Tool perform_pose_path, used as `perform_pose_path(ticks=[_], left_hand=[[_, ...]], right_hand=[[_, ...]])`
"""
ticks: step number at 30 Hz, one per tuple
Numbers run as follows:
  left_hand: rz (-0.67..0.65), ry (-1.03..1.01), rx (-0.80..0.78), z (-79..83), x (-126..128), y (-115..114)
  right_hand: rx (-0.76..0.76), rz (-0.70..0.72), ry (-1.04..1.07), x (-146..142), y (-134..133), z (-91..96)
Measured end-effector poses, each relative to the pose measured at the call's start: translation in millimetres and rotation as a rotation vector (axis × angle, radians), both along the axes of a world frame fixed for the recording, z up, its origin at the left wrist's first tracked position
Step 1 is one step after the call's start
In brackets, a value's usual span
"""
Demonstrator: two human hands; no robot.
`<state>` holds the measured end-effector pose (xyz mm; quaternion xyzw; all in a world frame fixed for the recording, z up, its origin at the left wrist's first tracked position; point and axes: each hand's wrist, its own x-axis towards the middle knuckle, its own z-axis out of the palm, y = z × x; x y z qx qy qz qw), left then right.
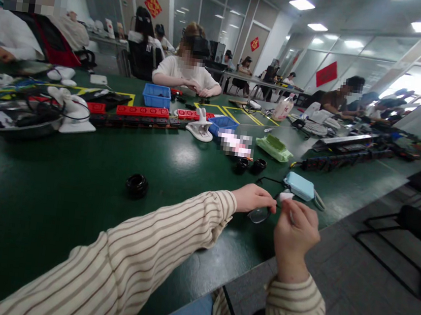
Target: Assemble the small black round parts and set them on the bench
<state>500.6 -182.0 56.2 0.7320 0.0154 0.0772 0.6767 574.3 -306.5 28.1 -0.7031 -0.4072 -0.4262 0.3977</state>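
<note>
My left hand (253, 198) is closed in a pinch on a pair of black-rimmed glasses (261, 214), held just over the green table's (75, 197) near edge. My right hand (296, 229) is closed on a small white cloth (286, 196) and presses it against the glasses' lens. A light blue glasses case (299, 186) lies on the table just behind both hands. Both sleeves are cream with brown stripes.
A black round object (137, 185) lies to the left. Two small black caps (250, 165), a green case (274, 148), blue bins (157, 95), red power strips (143, 112) and a white clamp (201, 125) sit further back. Other people work at the far side. A black chair frame (399, 242) stands to the right.
</note>
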Motion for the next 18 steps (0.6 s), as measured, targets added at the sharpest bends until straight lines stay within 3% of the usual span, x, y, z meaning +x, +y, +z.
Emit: perform_pose_path(ticks=[3, 8, 13, 18], left_hand=[[-0.009, 0.022, -0.010, -0.4, 0, 0], [0.029, -0.010, -0.028, -1.7, 0, 4], [0.090, -0.059, -0.078, -0.7, 2, 5], [0.096, -0.034, -0.235, 0.0, 2, 2]], right_hand=[[0.034, -0.055, 0.044, 0, 1, 0.4], [-0.007, 0.082, 0.112, -11, -3, -2.8], [0.173, 0.104, 0.195, -20, -11, -2.5], [-0.063, 0.188, -0.025, -38, -6, -9.8]])
